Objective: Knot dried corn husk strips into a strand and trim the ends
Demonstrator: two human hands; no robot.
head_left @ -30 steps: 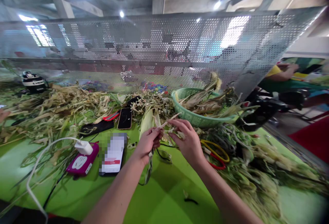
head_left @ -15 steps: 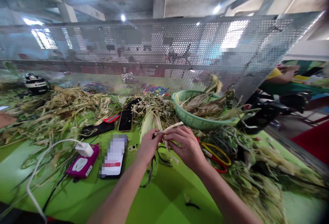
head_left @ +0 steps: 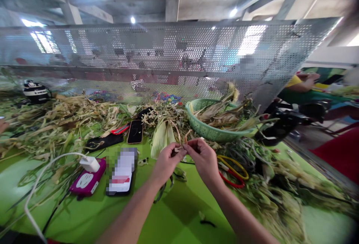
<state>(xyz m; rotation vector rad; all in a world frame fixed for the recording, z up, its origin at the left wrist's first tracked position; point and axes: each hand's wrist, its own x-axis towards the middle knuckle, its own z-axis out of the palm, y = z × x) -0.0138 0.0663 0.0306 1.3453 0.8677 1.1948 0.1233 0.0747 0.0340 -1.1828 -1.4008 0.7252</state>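
Observation:
Over the middle of the green table (head_left: 179, 229), my left hand (head_left: 167, 161) and my right hand (head_left: 204, 160) meet at the fingertips. Both are closed in a pinch on thin strips of dried corn husk (head_left: 187, 136), whose ends rise above the fingers; the pinched part is mostly hidden. A broad pale corn husk (head_left: 161, 139) lies just beyond my left hand. Close to my right wrist are the red and yellow handles of scissors (head_left: 234, 171), their blades out of sight.
A green plastic basket (head_left: 215, 132) with husks stands back right. Husk piles (head_left: 64, 113) spread left and right. Near my left forearm lie a phone (head_left: 122, 171), a darker phone (head_left: 135, 132) and a purple power bank (head_left: 88, 180) with a white cable. A perforated metal screen (head_left: 168, 61) stands behind.
The pale husk strip that slanted right across my right fingers now stands up between the hands. My right fingers have drawn together into a pinch beside my left thumb.

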